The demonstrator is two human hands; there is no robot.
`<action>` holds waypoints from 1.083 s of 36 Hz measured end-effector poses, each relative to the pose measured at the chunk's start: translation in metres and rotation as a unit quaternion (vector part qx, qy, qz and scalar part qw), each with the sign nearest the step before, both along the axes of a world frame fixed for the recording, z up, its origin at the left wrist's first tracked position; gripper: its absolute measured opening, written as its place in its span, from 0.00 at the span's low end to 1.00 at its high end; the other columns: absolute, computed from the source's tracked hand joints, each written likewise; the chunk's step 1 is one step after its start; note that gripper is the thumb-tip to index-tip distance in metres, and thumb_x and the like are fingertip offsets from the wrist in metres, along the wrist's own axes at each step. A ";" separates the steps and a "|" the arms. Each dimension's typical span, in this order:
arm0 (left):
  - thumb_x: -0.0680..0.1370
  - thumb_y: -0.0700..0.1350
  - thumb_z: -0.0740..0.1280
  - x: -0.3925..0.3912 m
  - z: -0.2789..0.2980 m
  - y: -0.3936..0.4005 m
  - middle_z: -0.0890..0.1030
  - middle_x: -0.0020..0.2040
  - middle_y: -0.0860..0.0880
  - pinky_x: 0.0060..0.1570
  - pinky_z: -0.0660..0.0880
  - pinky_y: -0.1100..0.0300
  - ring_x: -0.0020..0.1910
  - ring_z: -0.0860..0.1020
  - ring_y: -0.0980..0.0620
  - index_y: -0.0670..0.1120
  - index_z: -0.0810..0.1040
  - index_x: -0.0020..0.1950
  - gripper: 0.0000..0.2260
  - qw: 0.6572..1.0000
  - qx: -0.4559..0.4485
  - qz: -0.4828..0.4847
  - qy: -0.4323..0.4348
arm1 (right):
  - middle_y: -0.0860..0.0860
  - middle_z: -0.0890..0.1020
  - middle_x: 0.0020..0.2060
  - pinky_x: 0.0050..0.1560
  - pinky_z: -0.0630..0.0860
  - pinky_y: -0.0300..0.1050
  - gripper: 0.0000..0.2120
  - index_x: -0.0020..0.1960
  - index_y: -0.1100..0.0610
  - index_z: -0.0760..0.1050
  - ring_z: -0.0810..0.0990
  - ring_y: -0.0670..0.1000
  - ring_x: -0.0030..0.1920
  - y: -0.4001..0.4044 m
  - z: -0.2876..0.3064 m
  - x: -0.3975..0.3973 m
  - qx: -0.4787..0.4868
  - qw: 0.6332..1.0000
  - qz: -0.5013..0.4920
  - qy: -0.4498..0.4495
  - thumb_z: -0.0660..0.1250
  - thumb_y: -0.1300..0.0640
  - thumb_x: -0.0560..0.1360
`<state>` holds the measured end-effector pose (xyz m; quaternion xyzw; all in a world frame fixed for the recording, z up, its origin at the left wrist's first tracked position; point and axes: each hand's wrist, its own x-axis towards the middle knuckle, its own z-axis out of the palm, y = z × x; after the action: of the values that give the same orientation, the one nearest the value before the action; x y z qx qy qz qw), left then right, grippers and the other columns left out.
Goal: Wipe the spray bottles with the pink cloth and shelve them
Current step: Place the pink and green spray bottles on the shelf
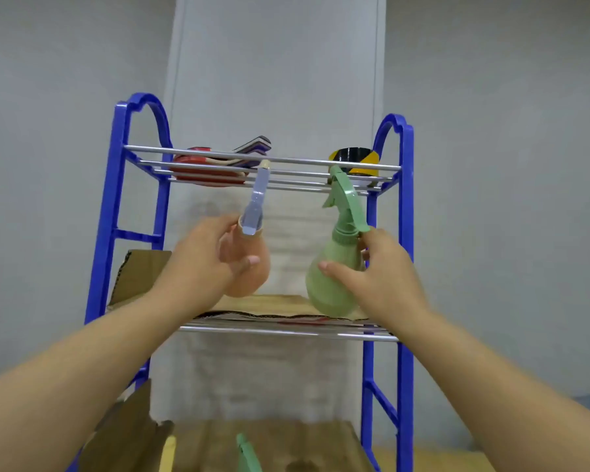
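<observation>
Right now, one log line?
left hand: holds peach spray bottle | right hand: holds green spray bottle | at blue rack's middle shelf

A blue-framed rack (111, 212) carries three shelves of metal rods. On the top shelf (263, 165), paddles (215, 161) lie at the left end and a roll of black-and-yellow tape (355, 160) at the right end. The middle shelf (286, 330) is lined with cardboard (269, 306); the green bottle (334, 277) stands on it near the right end. The bottom shelf also holds cardboard (286, 444), with a green sprayer top (247, 454) showing at its front edge.
</observation>
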<state>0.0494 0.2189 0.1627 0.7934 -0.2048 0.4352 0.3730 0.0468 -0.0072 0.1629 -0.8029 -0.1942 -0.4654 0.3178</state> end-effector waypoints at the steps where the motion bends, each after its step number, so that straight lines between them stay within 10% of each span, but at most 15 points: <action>1: 0.73 0.46 0.71 0.007 0.003 0.004 0.71 0.56 0.56 0.54 0.69 0.54 0.55 0.70 0.54 0.56 0.70 0.65 0.22 1.000 0.006 0.005 0.006 | 0.47 0.75 0.52 0.50 0.74 0.47 0.22 0.60 0.51 0.72 0.74 0.49 0.51 0.004 0.005 0.007 -0.004 1.000 -0.004 0.003 0.72 0.45 0.69; 7: 0.74 0.48 0.70 0.053 0.008 0.033 0.76 0.58 0.51 0.59 0.72 0.44 0.59 0.74 0.47 0.54 0.71 0.63 0.19 0.997 0.055 0.047 0.038 | 0.50 0.75 0.53 0.51 0.77 0.54 0.21 0.60 0.52 0.71 0.76 0.53 0.53 0.028 0.018 0.057 -0.038 0.998 -0.039 0.030 0.71 0.46 0.71; 39: 0.76 0.50 0.65 0.162 -0.009 0.062 0.78 0.56 0.45 0.47 0.73 0.56 0.51 0.76 0.46 0.44 0.73 0.61 0.16 0.977 0.023 0.122 0.174 | 0.55 0.77 0.53 0.45 0.74 0.49 0.25 0.61 0.58 0.67 0.77 0.57 0.51 0.039 0.007 0.161 -0.079 0.960 -0.146 0.224 0.64 0.40 0.75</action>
<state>0.2111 0.2811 0.1541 0.8846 -0.0486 0.3275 0.3285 0.2079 0.0314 0.1704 -0.9286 -0.0345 -0.2986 0.2175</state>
